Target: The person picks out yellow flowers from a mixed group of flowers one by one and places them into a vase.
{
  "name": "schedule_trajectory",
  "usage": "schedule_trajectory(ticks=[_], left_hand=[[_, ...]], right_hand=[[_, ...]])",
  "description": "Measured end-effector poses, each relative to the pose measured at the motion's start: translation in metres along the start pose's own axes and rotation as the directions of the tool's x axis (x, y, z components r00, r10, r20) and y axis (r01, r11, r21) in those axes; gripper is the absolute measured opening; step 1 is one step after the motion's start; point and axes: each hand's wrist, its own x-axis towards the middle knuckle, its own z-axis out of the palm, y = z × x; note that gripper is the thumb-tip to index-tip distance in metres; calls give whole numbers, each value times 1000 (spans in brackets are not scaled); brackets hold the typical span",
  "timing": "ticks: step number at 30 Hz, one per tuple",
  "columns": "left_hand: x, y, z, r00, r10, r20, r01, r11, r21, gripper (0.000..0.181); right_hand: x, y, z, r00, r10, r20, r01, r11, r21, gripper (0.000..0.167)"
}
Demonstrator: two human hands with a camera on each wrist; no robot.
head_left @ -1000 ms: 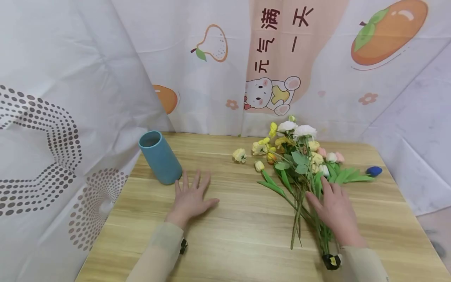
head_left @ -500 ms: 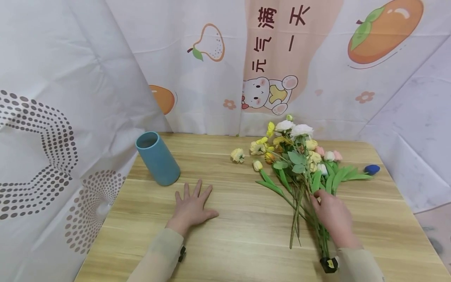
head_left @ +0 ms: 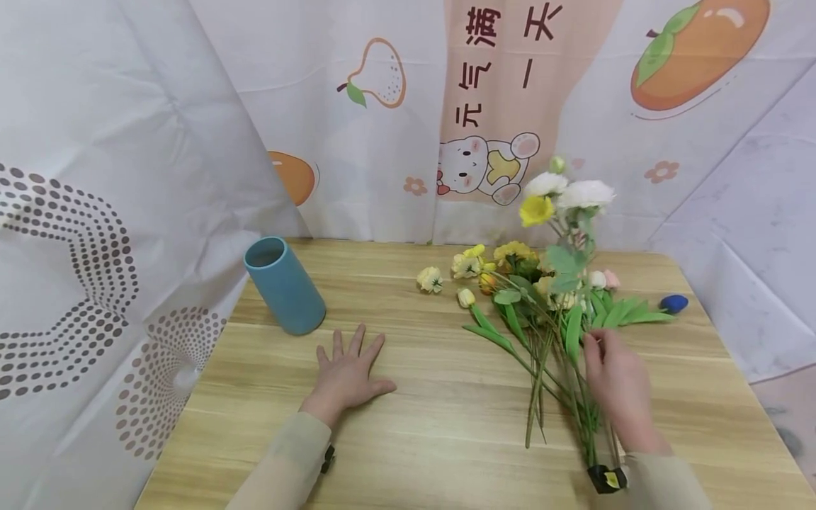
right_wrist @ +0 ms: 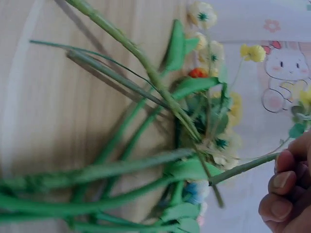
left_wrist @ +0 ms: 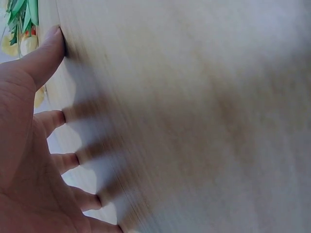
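Observation:
My right hand (head_left: 620, 386) pinches the stem of a white flower spray (head_left: 585, 195), which stands raised above the other flowers. In the right wrist view, curled fingers (right_wrist: 282, 180) grip its green stem (right_wrist: 245, 168). A yellow bloom (head_left: 537, 210) is up beside the white heads; whether it shares that stem I cannot tell. Below lies a loose pile of artificial flowers, with a pale yellow tulip (head_left: 467, 297) at its left. My left hand (head_left: 347, 379) rests on the table, fingers spread and holding nothing. Just beyond it stands a blue vase (head_left: 290, 294).
The wooden table (head_left: 433, 432) ends at a printed cloth (head_left: 382, 177) behind. Long stems (head_left: 535, 397) point toward the front edge. A cream flower head (head_left: 430, 280) lies left of the pile, a blue bud (head_left: 673, 304) at its right.
My right hand has gone from open fingers over the stems to pinching one, and the white flower spray has risen, shifting slightly right. My left hand slid slightly back from the vase, then stayed put.

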Motion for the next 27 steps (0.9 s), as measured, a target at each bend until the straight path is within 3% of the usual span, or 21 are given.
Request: schedule_trajectory(ticks=[6, 13, 16, 22, 27], left_hand=[[1, 0, -1, 1000, -6, 13, 6, 1000, -4, 95], [1, 0, -2, 1000, 3, 20, -3, 1000, 10, 95], [1, 0, -3, 1000, 4, 23, -4, 1000, 10, 95], [0, 1, -4, 1000, 5, 27, -6, 1000, 7, 95], [0, 1, -4, 1000, 9, 28, -9, 1000, 3, 95]], right_hand=[[3, 17, -23, 991, 134, -5, -134, 990, -30, 23], [-1, 58, -46, 972, 229, -42, -232, 968, -98, 26], [-3, 77, -53, 956, 294, 2, -292, 949, -116, 30], [-9, 113, -59, 900, 413, 141, -393, 907, -151, 37], [-18, 133, -60, 830, 509, 229, -464, 857, -224, 41]])
